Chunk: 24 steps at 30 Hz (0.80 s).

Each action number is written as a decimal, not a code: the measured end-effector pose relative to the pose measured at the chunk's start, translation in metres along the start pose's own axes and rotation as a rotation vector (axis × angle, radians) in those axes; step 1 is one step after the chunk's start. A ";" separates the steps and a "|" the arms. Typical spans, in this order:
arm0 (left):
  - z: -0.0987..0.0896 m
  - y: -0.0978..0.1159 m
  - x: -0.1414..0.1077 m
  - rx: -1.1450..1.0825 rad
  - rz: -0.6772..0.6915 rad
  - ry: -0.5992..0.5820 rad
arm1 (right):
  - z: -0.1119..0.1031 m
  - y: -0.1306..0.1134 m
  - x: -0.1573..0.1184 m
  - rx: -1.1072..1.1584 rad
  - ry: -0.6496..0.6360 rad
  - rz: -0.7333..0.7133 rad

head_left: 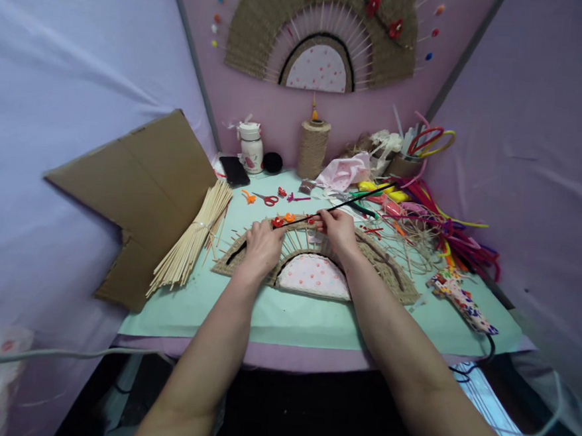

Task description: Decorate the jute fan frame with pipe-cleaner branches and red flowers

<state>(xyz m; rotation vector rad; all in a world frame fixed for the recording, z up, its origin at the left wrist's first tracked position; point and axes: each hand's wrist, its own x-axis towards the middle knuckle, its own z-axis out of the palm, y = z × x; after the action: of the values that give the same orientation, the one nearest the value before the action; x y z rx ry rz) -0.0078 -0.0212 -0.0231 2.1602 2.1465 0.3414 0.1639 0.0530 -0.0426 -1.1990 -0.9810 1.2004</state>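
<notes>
A fan-shaped craft piece point(391, 271), wrapped in brown twine over thin sticks, lies flat on the table. Its half-round centre point(311, 274) is white with pink dots, edged in black. Small red and orange flowers point(290, 217) sit along its upper edge. My right hand point(339, 229) pinches a long black pipe cleaner point(357, 198), whose free end slants up to the right. Over the fan's upper left part, my left hand point(263, 246) has its fingers closed at the other end of the pipe cleaner, partly hiding the fan.
Left lie a bundle of sticks point(190, 241) and folded cardboard point(149, 181). Behind are red scissors point(271, 201), a phone point(235, 171), a white bottle point(251, 147) and a twine spool point(313, 150). Coloured pipe cleaners point(462, 236) and a corded patterned tool point(464, 303) are right. A finished fan point(254, 36) hangs behind.
</notes>
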 end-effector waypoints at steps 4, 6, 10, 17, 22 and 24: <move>0.001 0.012 -0.003 0.058 0.019 0.009 | 0.001 0.000 0.000 0.003 0.014 0.007; 0.000 0.016 -0.005 0.067 0.010 0.008 | 0.001 0.000 -0.001 -0.004 0.012 0.007; -0.001 0.020 -0.005 0.074 -0.010 -0.005 | 0.000 0.000 -0.001 -0.036 0.006 -0.008; 0.002 0.020 -0.001 0.069 -0.020 0.007 | 0.000 0.005 0.001 -0.087 -0.005 -0.045; 0.005 0.019 0.001 0.070 -0.032 0.005 | 0.000 0.007 0.001 -0.154 -0.052 -0.126; 0.006 0.019 0.001 0.071 -0.031 0.018 | 0.000 0.009 0.001 -0.205 -0.071 -0.180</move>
<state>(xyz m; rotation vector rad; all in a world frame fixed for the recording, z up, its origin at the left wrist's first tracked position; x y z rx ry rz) 0.0122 -0.0199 -0.0248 2.1660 2.2322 0.2884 0.1626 0.0536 -0.0512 -1.2041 -1.2616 1.0240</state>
